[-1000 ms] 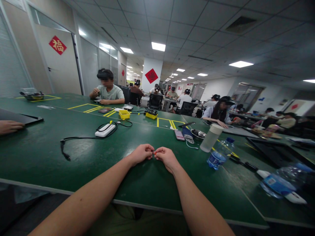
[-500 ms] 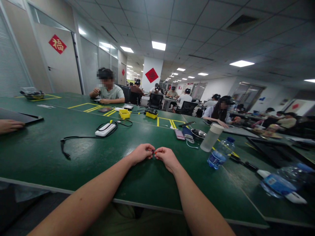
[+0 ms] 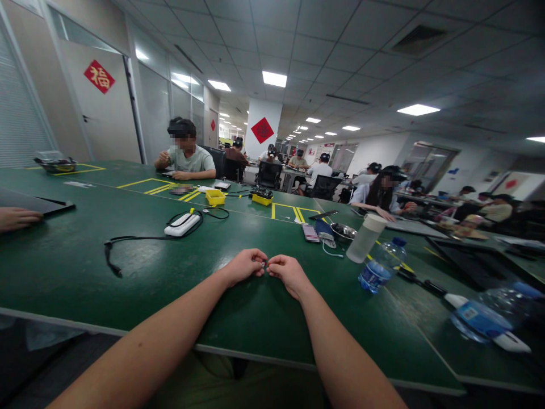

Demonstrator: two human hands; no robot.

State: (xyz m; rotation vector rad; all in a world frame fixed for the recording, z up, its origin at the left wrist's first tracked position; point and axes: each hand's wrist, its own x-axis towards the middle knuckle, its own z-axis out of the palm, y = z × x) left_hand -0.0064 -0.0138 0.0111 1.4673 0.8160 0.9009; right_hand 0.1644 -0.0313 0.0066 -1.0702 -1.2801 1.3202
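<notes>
Just above the green table (image 3: 170, 295), my left hand (image 3: 247, 265) is closed in a pinch around a tiny object (image 3: 264, 264), too small to identify. My right hand (image 3: 286, 271) is pinched close beside it, fingertips almost meeting those of my left hand; what they hold, if anything, is too small to make out. A white power bank (image 3: 182, 225) with a black cable lies beyond my left hand. To the right of my right hand stand a frosted bottle (image 3: 365, 240) and a clear water bottle (image 3: 382, 266).
Farther back are yellow trays (image 3: 215, 197), a metal bowl (image 3: 343, 231) and a blue pouch (image 3: 325, 232). Another bottle (image 3: 494, 315) lies at the right. People sit around the table; another person's hand (image 3: 19, 218) rests at the left edge.
The orange-red and dark bits between my fingertips no longer show; a small pale spot is visible at my left fingertips. Both hands have hardly moved.
</notes>
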